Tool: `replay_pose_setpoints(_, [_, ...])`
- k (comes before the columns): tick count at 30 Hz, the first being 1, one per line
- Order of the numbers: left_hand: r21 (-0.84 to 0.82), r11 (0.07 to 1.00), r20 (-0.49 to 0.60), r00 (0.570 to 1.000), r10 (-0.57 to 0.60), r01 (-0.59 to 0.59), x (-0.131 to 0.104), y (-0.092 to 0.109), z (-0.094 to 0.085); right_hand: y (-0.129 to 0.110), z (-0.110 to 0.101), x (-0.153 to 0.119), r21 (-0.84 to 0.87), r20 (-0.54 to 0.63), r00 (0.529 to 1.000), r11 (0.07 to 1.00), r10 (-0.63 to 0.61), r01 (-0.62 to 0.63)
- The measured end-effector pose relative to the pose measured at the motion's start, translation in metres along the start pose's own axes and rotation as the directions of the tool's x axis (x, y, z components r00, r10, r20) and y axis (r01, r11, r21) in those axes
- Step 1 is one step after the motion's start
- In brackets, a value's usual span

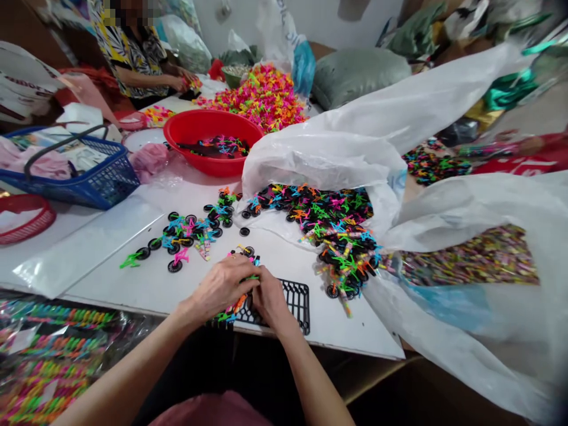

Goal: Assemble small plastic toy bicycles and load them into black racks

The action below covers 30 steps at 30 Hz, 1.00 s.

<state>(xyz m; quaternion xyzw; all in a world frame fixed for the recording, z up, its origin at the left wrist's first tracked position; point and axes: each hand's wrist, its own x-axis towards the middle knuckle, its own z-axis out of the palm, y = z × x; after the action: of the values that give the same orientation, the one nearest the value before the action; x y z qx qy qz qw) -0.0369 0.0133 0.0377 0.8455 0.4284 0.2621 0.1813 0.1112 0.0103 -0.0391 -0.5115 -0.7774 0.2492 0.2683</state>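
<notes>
My left hand [225,284] and my right hand [268,294] meet over a black plastic rack [298,299] at the table's front edge. Their fingers are closed together around a small colourful toy bicycle [247,252], mostly hidden, with a yellow bit and a black wheel showing past the fingertips. More brightly coloured toy bicycles lie partly under my left hand, at the rack's left end. Beyond the hands lies a loose group of toy bicycles [180,234]. To the right, a larger heap of toy bicycles [332,216] spills from a white plastic bag [328,154], mixed with small printed tubes.
A red basin [213,118] holds more toy pieces. Behind it is a pile of bright parts [266,97], where another person [133,59] works. A blue basket [97,177] stands left; clear plastic sheets [89,242] lie before it. Another bag [461,213] lies right.
</notes>
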Motion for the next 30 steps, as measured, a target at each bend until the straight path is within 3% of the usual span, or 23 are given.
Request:
replay_pose_setpoints(2, [0.007,1.0,-0.07,0.998,-0.007,0.008,-0.001,-0.003,0.006,-0.002,0.001,0.003,0.022,-0.01,1.0,1.0,0.019,-0.018])
replay_pose_setpoints(4, [0.028,1.0,-0.109,0.994,-0.005,0.008,-0.003,-0.007,0.011,0.0,-0.003,0.008,0.096,0.071,0.997,0.994,0.037,-0.044])
replay_pose_setpoints(6, [0.054,0.998,-0.115,0.993,0.02,-0.014,-0.005,-0.01,0.014,0.008,-0.02,0.016,0.179,0.226,0.974,0.982,0.023,-0.065])
replay_pose_setpoints(8, [0.072,0.997,-0.111,0.993,0.05,-0.042,-0.007,-0.012,0.014,0.021,-0.048,0.03,0.166,0.29,0.956,0.986,-0.029,-0.02])
replay_pose_setpoints(10, [0.075,0.995,-0.105,0.992,0.074,-0.066,-0.008,-0.012,0.012,0.038,-0.083,0.048,-0.033,0.182,0.982,0.997,-0.058,0.065])
replay_pose_setpoints(11, [0.072,0.995,-0.107,0.991,0.082,-0.074,-0.008,-0.011,0.011,0.046,-0.098,0.059,-0.205,0.089,0.995,0.977,-0.032,0.05])
replay_pose_setpoints(14, [0.063,0.995,-0.116,0.989,0.086,-0.079,-0.009,-0.008,0.007,0.06,-0.124,0.084,-0.603,-0.017,1.0,0.798,-0.015,0.002])
replay_pose_setpoints(17, [0.062,0.995,-0.108,0.99,0.09,-0.084,-0.013,-0.006,0.005,0.058,-0.113,0.086,-0.682,0.083,0.991,0.719,-0.105,0.133])
replay_pose_setpoints(20, [0.05,0.994,-0.091,0.991,0.1,-0.096,-0.018,-0.003,0.004,0.051,-0.089,0.061,-0.582,0.208,0.953,0.755,-0.219,0.3])
replay_pose_setpoints(22, [0.04,0.996,-0.087,0.993,0.078,-0.075,-0.02,-0.002,0.004,0.048,-0.078,0.041,-0.508,0.25,0.937,0.79,-0.246,0.343])
replay_pose_setpoints(24, [0.04,0.997,-0.083,0.995,0.062,-0.058,-0.02,-0.002,0.004,0.046,-0.073,0.029,-0.495,0.172,0.969,0.835,-0.179,0.243])
replay_pose_setpoints(26, [0.054,0.997,-0.074,0.996,0.056,-0.052,-0.017,-0.001,0.003,0.042,-0.07,0.029,-0.518,0.044,0.999,0.854,-0.022,0.041])
replay_pose_setpoints(30, [0.12,0.992,-0.069,0.997,0.037,-0.029,-0.005,-0.006,-0.001,0.033,-0.066,0.051,-0.491,-0.036,0.966,0.837,0.256,-0.24])
